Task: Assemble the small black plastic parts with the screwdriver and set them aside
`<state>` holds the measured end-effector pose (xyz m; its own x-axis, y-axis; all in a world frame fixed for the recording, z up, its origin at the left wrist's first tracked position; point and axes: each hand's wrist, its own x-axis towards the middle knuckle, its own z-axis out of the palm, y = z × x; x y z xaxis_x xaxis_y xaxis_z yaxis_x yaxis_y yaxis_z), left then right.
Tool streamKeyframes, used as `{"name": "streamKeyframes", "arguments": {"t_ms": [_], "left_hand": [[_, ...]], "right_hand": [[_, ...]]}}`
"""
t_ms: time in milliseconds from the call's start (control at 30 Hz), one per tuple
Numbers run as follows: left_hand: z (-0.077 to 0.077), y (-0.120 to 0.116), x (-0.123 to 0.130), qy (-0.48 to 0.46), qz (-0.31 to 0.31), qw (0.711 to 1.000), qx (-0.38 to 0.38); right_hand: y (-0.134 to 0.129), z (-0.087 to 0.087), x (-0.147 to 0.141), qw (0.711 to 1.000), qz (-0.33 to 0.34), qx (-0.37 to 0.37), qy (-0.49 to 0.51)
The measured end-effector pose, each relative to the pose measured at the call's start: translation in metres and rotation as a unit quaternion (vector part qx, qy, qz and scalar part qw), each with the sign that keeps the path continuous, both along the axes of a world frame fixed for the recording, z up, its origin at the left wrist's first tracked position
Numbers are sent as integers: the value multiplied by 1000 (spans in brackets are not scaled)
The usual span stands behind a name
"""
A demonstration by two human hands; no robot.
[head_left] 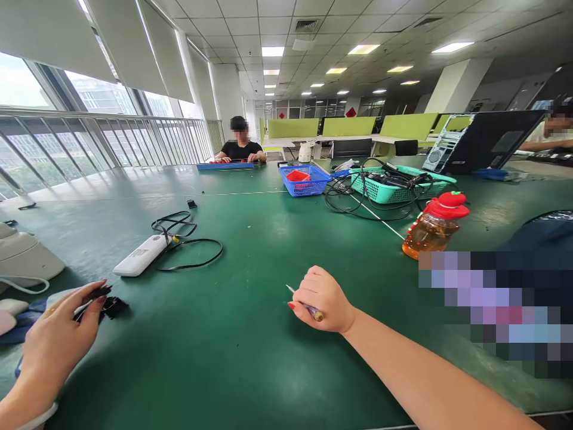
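My right hand (323, 298) is closed around a slim pen-like tool (312, 310) near the middle of the green table (250, 358). The tool's thin pointed tip sticks out to the upper left, its rounded end toward me. At the left, my left hand (62, 334) has its thumb and fingers around a small black object (99, 292), too small to identify. Another black piece (115, 307) lies just right of those fingertips.
A white power strip (142, 255) with a black cable lies at the left. Farther back are a blue basket (303, 181), a green basket (389, 192) of cables, and a red-lidded bottle (432, 230). A person (242, 146) sits across the table.
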<state>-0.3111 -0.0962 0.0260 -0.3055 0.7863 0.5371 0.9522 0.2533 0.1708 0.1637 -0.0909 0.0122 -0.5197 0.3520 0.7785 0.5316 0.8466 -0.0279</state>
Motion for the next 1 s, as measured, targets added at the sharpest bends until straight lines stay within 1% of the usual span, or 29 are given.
{"name": "streamKeyframes", "arguments": {"t_ms": [100, 200, 333, 500, 633, 700, 767, 867, 933, 1000], "left_hand": [[6, 0, 3, 7, -6, 1000, -15], [8, 1, 3, -1, -9, 998, -63], [6, 2, 1, -10, 5, 996, -84], [3, 4, -5, -13, 8, 995, -102], [3, 10, -12, -2, 23, 984, -175], [3, 12, -13, 11, 12, 980, -196], [3, 14, -12, 23, -18, 983, -184], [2, 13, -11, 26, -58, 988, -144], [1, 12, -12, 25, -63, 989, -128], [1, 12, -13, 23, -68, 989, -131]], "right_hand": [[3, 0, 3, 1000, -8, -21, 10], [6, -2, 10, 998, -24, -40, 37], [8, -4, 13, 996, -29, -32, 72], [8, -5, 11, 996, -21, -31, 76], [9, -4, 12, 995, -20, -31, 91], [8, -4, 13, 995, -17, -32, 95], [8, -4, 13, 995, -15, -33, 94], [8, -3, 12, 995, -14, -36, 89], [8, -3, 13, 995, -16, -39, 87], [8, -3, 13, 995, -20, -41, 88]]}}
